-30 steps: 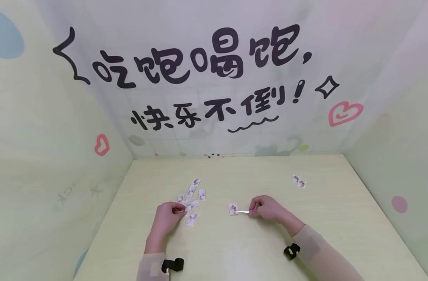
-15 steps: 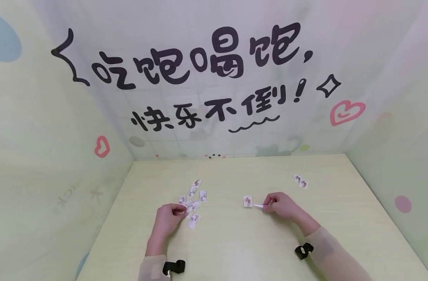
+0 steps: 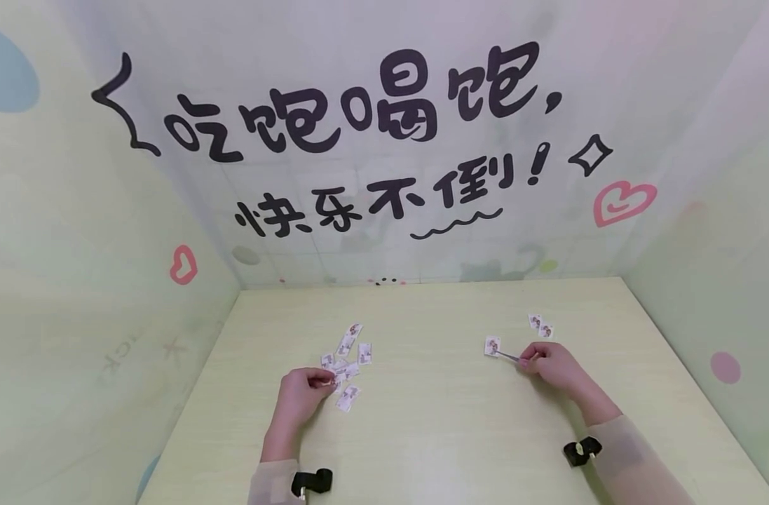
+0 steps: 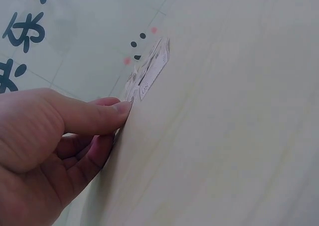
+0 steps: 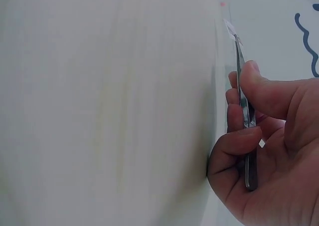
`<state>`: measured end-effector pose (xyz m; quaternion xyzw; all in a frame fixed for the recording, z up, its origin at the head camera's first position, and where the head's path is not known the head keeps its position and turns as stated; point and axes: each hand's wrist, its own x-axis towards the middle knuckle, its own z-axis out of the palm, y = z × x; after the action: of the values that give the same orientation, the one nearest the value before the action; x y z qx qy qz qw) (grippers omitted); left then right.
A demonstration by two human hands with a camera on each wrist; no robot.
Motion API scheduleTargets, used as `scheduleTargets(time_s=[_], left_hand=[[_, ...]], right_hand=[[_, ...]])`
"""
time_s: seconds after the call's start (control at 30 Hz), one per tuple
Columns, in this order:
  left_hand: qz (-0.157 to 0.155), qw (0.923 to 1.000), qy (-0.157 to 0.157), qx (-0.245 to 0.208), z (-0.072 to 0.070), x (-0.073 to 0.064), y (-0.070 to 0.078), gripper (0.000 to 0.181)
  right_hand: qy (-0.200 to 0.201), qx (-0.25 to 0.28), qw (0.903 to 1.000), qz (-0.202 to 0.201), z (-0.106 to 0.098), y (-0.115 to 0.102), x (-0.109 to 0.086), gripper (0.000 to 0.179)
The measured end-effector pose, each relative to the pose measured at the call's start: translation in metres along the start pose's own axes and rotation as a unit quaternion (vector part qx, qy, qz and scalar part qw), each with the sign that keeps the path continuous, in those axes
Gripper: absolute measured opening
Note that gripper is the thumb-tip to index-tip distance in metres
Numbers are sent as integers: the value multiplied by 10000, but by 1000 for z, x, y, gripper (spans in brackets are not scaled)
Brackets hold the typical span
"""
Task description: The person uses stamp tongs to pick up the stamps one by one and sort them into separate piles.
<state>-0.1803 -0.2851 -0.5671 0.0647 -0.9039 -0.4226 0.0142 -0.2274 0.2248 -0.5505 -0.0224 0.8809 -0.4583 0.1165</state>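
Note:
Steel tweezers [image 5: 244, 101] lie in my right hand [image 3: 551, 366], gripped between thumb and curled fingers. Their tips hold a small white printed card [image 3: 493, 346] by its edge, at the right half of the table. My left hand [image 3: 303, 393] is at a loose cluster of similar printed cards [image 3: 347, 369] on the left. Its thumb and fingertips pinch what appears to be one small card at the near edge of that cluster; the fingers partly hide it. In the left wrist view the cluster's cards [image 4: 153, 71] are seen edge-on beyond the thumb.
Two printed cards [image 3: 540, 326] lie overlapping at the back right, a little beyond the right hand. The pale wooden table [image 3: 409, 421] is enclosed by printed walls at the back and both sides. A black camera mount [image 3: 582, 452] sits on each wrist.
My right hand has moved to the right and slightly away from me, carrying the card in the tweezers from mid-table toward the two back-right cards. The left hand stays in place.

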Motion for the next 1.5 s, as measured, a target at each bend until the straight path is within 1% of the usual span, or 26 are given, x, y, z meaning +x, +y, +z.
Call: scheduleTargets(time_s=[0.1, 0.27, 0.5, 0.7, 1.0, 1.17, 1.5], left_hand=[[-12, 10000, 1, -15, 0, 0, -1, 13], [-23, 10000, 22, 0, 1, 0, -2, 13], [-37, 10000, 15, -23, 0, 0, -1, 13], [-75, 9999, -15, -66, -1, 0, -1, 13], [-74, 10000, -17, -50, -1, 0, -1, 13], [-107, 9999, -10, -86, -1, 0, -1, 13], [-128, 9999, -29, -81, -1, 0, 0, 12]], right_hand=[[126, 1, 9999, 113, -10, 6, -1, 11], [206, 25, 9993, 314, -23, 11, -1, 14], [410, -102, 9981, 457, -38, 18, 2, 17], [495, -149, 9970, 570, -49, 22, 6, 20], [584, -236, 9959, 647, -55, 30, 10, 21], [536, -197, 9960, 682, -55, 29, 9, 19], [516, -365, 9954, 716, -55, 26, 10, 22]])
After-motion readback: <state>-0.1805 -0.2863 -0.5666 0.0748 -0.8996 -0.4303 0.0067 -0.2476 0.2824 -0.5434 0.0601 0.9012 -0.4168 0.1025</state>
